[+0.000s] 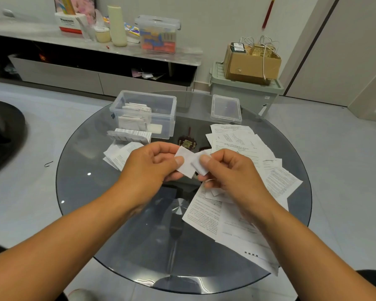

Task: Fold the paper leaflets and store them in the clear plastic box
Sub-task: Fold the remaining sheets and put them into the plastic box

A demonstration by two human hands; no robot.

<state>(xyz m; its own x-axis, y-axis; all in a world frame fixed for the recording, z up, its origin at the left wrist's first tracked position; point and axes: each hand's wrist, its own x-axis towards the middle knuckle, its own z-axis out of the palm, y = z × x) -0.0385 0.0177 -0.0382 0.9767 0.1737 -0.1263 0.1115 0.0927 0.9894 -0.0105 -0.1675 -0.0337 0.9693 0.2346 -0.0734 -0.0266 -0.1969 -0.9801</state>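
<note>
Above the glass table [117, 213], the left hand [149, 165] and right hand [228, 168] are each pinching an end of a small, partly folded leaflet [186, 164] between thumb and fingers. Being thin, light and limp, it is probably best held at its edges while creasing. Behind it, the box [167, 114] is sitting open, already holding folded leaflets.

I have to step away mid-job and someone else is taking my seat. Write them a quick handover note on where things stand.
Left hand and right hand both pinch one small folded leaflet above the glass table.
The clear plastic box, open, already holds several folded leaflets; its lid lies to the right.
Left to do: finish this fold, box it, then fold the unfolded sheets on the right.
</note>
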